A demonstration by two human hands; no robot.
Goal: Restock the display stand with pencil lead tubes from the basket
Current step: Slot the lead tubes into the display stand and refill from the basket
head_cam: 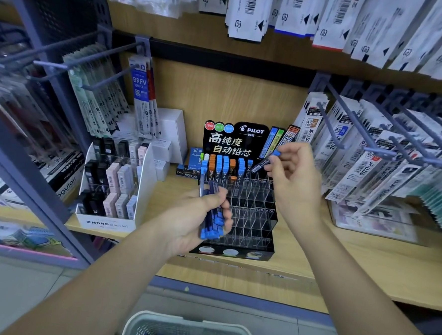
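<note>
Left hand (193, 217): grips a bundle of tubes (211, 230) in front of the display stand (253, 221), likely as ready supply.
Right hand (291, 179): pinches a single tube (262, 164) over the stand's far-right slots.
Tube axis: slanted, blue cap up-right, dark end down-left toward the slots.
Bundle axis: near-to-far, most caps near.
Basket (138, 322): nearest, below.

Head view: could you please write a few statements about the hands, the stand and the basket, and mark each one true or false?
1. The left hand grips a bundle of blue-capped tubes. True.
2. The right hand is empty. False: it pinches a single tube.
3. Every slot of the stand is filled. False: only the back rows hold tubes; the front slots are empty.
4. The basket is at the bottom edge of the view. True.
</note>
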